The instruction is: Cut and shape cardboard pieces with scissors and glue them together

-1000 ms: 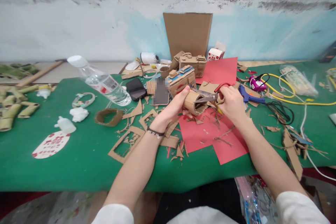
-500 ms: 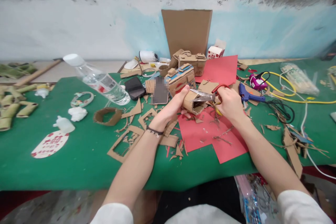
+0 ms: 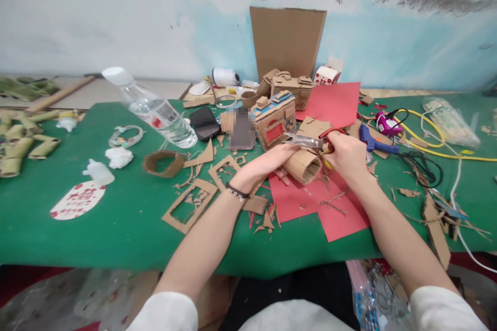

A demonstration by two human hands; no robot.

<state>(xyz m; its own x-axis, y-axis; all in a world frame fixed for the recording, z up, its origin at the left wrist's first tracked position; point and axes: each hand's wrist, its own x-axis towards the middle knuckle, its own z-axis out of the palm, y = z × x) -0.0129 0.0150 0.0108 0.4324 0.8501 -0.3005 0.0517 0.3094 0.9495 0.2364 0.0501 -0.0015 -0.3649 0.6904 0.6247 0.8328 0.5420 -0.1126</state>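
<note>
Holding left hand (image 3: 275, 161): fingers are grasping a brown cardboard tube (image 3: 297, 165).
Right hand (image 3: 347, 154): fingers are clasping red-handled metal scissors (image 3: 318, 141).
Blades (image 3: 303, 140): no longer crossing the tube's opening (image 3: 311, 169); cutting is seemingly pausing.

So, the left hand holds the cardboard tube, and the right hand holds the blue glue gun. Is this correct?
Not quite: in the head view, the right hand holds scissors, not the blue glue gun, which lies to its right. The left hand does hold the cardboard tube.
</note>
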